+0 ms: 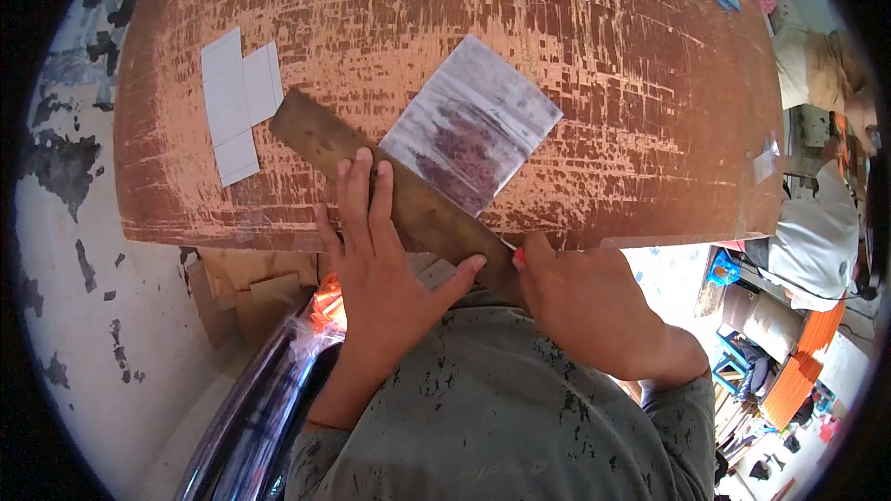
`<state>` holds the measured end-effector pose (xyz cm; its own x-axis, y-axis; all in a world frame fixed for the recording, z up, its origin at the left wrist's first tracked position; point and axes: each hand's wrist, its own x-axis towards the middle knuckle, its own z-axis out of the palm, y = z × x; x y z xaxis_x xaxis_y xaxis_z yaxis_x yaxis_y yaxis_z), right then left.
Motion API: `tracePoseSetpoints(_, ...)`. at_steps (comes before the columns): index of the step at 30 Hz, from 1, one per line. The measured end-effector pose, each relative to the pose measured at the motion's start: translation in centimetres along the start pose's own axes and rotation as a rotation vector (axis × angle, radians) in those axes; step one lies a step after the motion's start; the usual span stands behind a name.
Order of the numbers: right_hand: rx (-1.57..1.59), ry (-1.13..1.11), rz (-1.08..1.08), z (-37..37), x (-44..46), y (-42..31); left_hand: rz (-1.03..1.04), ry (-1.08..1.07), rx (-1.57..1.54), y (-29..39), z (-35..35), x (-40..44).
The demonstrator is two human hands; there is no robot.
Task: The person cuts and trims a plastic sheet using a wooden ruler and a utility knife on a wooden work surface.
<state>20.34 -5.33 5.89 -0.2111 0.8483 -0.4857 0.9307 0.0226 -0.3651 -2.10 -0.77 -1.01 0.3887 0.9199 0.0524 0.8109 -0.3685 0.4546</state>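
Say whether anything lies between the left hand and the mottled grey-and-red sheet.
Yes: a flat brown straightedge lies between the left hand and the mottled sheet, along the sheet's near edge. The hand rests on it.

The single view looks from the person's head, forward and steeply down, close above a broad, scratched, reddish-brown tabletop [640, 139] that bows with the wide lens and runs out at the top. The wearer's paint-flecked grey-green cloth shirt [501, 408] shows below the tabletop's near edge; dark corners round the field.
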Motion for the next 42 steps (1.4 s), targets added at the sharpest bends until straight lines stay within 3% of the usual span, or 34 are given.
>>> tracePoseSetpoints(4, -0.049, 0.018, -0.03, -0.6, -0.4, 0.2, 0.002, 0.001, -0.003, 0.0, -0.1, 0.0)
tracePoseSetpoints(9, 0.104, 0.249, -0.092, -0.2, 2.2, -1.0, 0.004, 0.0, -0.014, -0.1, 0.0, 0.0)
tracePoseSetpoints(12, 0.103, 0.257, -0.13, 0.6, 3.5, -1.3, -0.003, -0.015, -0.017, -0.1, -0.2, -0.1)
tracePoseSetpoints(21, 0.044, 0.143, -0.043, 0.1, 3.6, -1.7, -0.003, -0.017, -0.02, 0.0, -0.2, 0.0)
tracePoseSetpoints(37, -0.008, 0.142, -0.082, 0.1, 3.4, -1.9, 0.005, -0.036, 0.0, 0.0, -0.2, 0.0)
tracePoseSetpoints(42, 0.014, -0.063, 0.066, -1.2, 2.1, -2.2, 0.006, -0.051, 0.01, 0.1, 0.1, -0.1)
